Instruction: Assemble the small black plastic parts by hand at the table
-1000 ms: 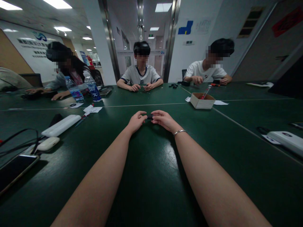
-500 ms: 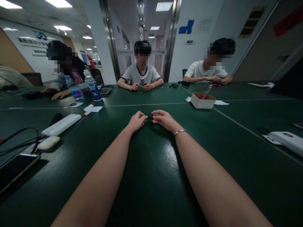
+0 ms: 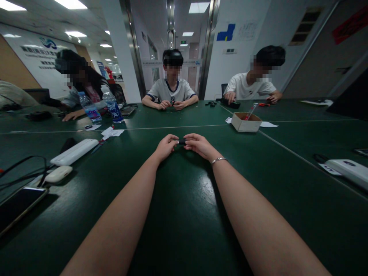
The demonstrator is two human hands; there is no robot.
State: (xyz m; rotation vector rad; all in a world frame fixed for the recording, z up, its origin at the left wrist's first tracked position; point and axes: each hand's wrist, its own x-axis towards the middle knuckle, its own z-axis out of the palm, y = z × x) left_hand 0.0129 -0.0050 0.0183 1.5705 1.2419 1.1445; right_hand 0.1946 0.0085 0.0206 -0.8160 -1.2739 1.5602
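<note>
Both my arms reach forward over the dark green table [image 3: 184, 214]. My left hand [image 3: 166, 147] and my right hand [image 3: 199, 145] meet at the table's middle, fingers curled, pinching a small black object [image 3: 181, 141] between their fingertips. It is too small to name. A thin silver bracelet [image 3: 218, 160] circles my right wrist.
A small cardboard box [image 3: 246, 122] with a red-tipped tool stands at the right. Two water bottles [image 3: 113, 108] stand at the back left. A white case [image 3: 74, 152], a white mouse-like device [image 3: 58, 174], cables and a phone [image 3: 17, 207] lie at the left. Three people sit across the table.
My hands stay in place on the small black object, fingers shifting slightly. The person at the back right has moved a hand to the left.
</note>
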